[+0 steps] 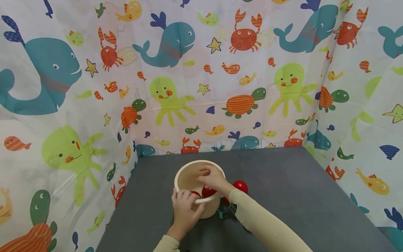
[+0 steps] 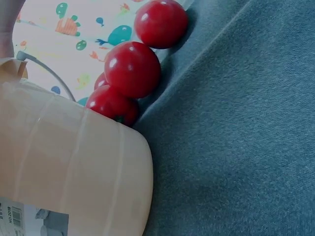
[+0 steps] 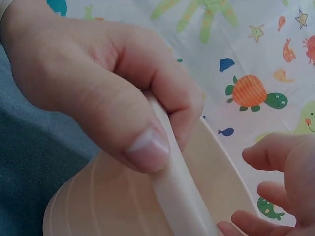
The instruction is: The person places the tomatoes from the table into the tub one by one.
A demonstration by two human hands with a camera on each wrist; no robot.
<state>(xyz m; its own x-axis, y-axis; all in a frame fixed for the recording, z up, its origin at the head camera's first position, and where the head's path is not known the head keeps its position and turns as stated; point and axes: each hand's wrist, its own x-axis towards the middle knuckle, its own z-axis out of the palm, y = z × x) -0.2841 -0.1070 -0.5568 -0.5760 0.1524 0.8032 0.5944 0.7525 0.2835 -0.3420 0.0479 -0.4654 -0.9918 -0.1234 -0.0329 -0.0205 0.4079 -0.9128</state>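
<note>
A cream bucket (image 1: 209,209) stands on the table with red tomatoes (image 1: 209,191) inside. With its thumb outside and its fingers over the edge, my left hand (image 1: 185,207) grips the near rim; the right wrist view shows this grip close up. Inside the opening, above the tomatoes, hovers my right hand (image 1: 214,178), fingers loosely bent and nothing visible between them. Part of it appears at the right edge of the right wrist view. Several more tomatoes (image 2: 133,70) lie beside the bucket's outer wall, partly hidden by the right arm in the head view.
Dark grey cloth (image 1: 292,196) covers the table. Around its back and sides hangs a white curtain (image 1: 201,105) printed with sea animals. A printed label (image 2: 19,219) is stuck on the bucket's side. A small black device (image 1: 232,209) is at the right wrist.
</note>
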